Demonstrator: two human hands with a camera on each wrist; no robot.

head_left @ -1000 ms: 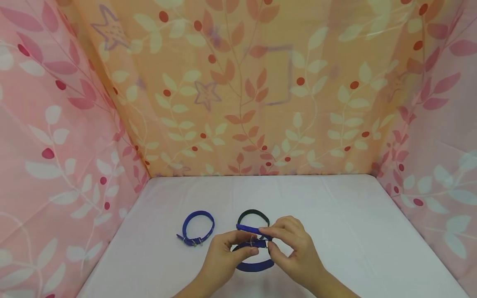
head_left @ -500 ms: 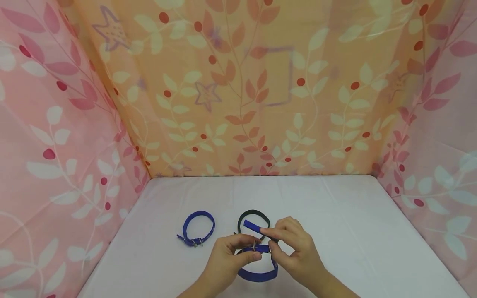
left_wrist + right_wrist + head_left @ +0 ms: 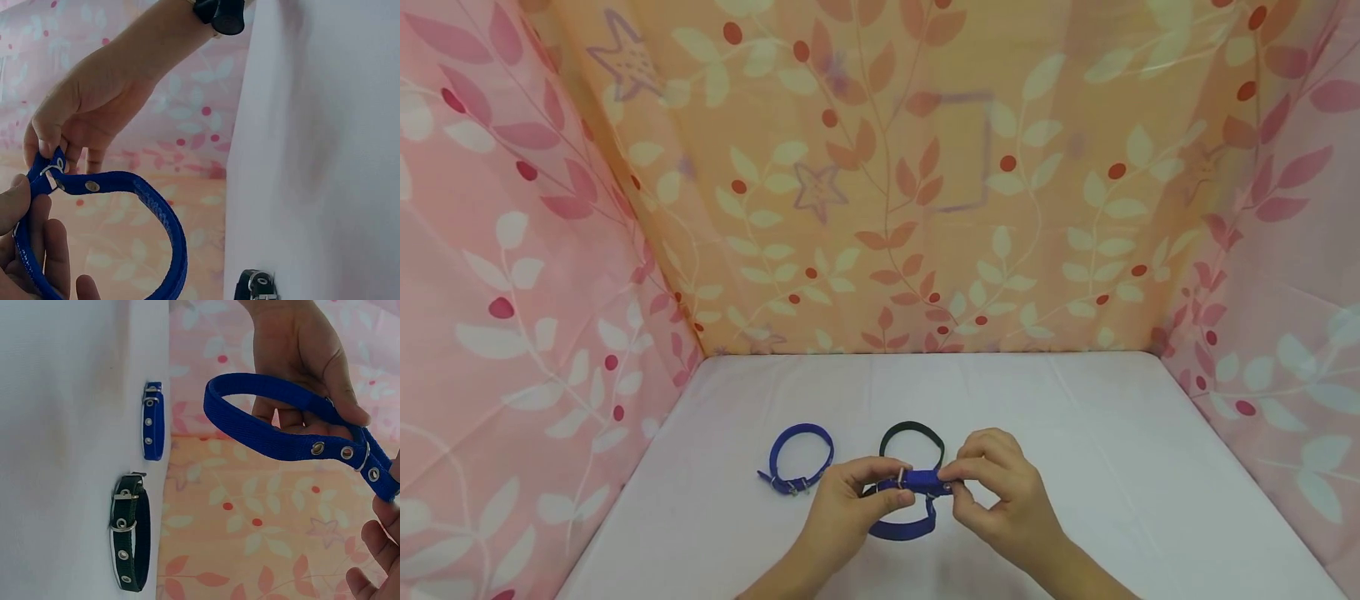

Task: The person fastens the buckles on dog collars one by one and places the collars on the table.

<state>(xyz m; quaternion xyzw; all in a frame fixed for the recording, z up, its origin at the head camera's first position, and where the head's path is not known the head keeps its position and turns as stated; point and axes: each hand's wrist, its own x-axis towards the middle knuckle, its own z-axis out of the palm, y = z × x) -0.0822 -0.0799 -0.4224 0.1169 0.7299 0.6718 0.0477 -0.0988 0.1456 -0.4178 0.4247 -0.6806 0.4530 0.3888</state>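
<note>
Both hands hold a blue pet collar (image 3: 902,530) above the table, its loop hanging toward the person. My left hand (image 3: 841,515) pinches it between thumb and fingers beside a metal ring and the buckle. With thumb and index finger, my right hand (image 3: 1009,500) grips the strap near its free end, which lies folded over the band. Metal eyelets and a D-ring show on the held collar (image 3: 275,437) in the right wrist view. The left wrist view has the right hand (image 3: 112,87) at the strap and the left hand's fingers (image 3: 55,250) inside the loop.
A second blue collar (image 3: 797,428), buckled into a ring, rests on the white table (image 3: 1075,467) at left. Behind the hands stands a dark green collar (image 3: 912,426), also buckled. Floral curtains (image 3: 880,167) enclose the table at the back and sides.
The strap's free end, which stuck out away from the person, now lies flat along the band toward the left hand. The held loop has shifted slightly left and up.
</note>
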